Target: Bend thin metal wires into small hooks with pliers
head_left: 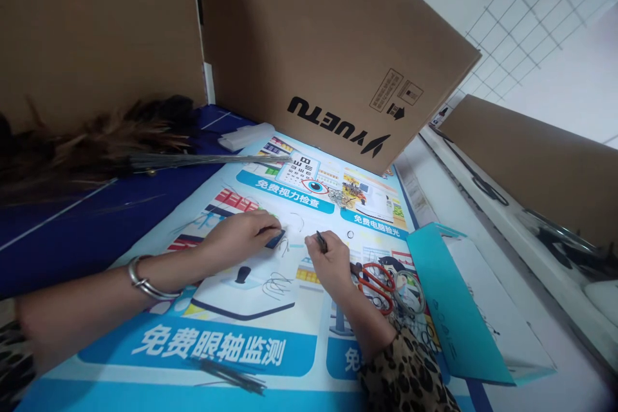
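My left hand [248, 235] is closed in a pinch above the printed sheet [299, 393]; what its fingertips hold, if anything, is too small to make out. My right hand [331, 262] is closed around a small dark object [321, 242] that pokes out near the thumb. A narrow gap separates the two hands. Thin curved wires [277, 284] lie on the sheet below them. Beside my right wrist are red-handled scissors [379, 284] and a coil [410, 294], among small loose pieces. Closer to me lies a bundle of short dark wires [232, 374].
An open teal box [447, 315] stands at the right. Cardboard boxes [309, 32] rise behind the sheet. At the left, brown feathers [145, 129] and a bundle of long thin rods [207, 159] rest on blue cloth [53, 222]. Small pieces [340, 196] are piled farther back.
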The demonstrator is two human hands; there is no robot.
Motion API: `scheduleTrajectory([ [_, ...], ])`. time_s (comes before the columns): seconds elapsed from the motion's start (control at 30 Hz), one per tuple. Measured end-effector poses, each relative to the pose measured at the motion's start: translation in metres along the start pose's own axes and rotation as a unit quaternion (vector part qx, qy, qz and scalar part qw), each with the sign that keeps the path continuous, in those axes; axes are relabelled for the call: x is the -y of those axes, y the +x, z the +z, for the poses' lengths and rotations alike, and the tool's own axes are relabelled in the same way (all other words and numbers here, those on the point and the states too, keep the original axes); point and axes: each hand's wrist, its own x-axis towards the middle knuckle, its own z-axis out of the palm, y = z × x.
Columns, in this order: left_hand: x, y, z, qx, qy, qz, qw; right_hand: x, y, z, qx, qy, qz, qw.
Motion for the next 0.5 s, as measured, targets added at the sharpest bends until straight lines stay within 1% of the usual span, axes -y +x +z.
scheduleTrajectory([
  [0.1,-0.01,-0.008,-0.004,0.033,0.036,0.01,0.999,0.0,0.0,-0.001,0.005,0.007,-0.006,1.0],
  [0.23,-0.032,-0.021,-0.007,0.119,0.055,0.017,0.991,0.0,-0.001,-0.001,0.016,0.0,-0.018,1.0],
  [0.33,-0.043,-0.028,-0.005,0.175,0.061,0.014,0.983,0.0,-0.001,-0.001,0.02,-0.014,-0.033,0.999],
  [0.4,-0.045,-0.031,-0.002,0.184,0.069,0.021,0.98,0.0,-0.002,0.0,0.024,-0.027,-0.037,0.999],
  [0.5,-0.044,-0.034,0.002,0.177,0.084,0.03,0.98,-0.001,-0.002,0.001,0.031,-0.044,-0.039,0.998],
])
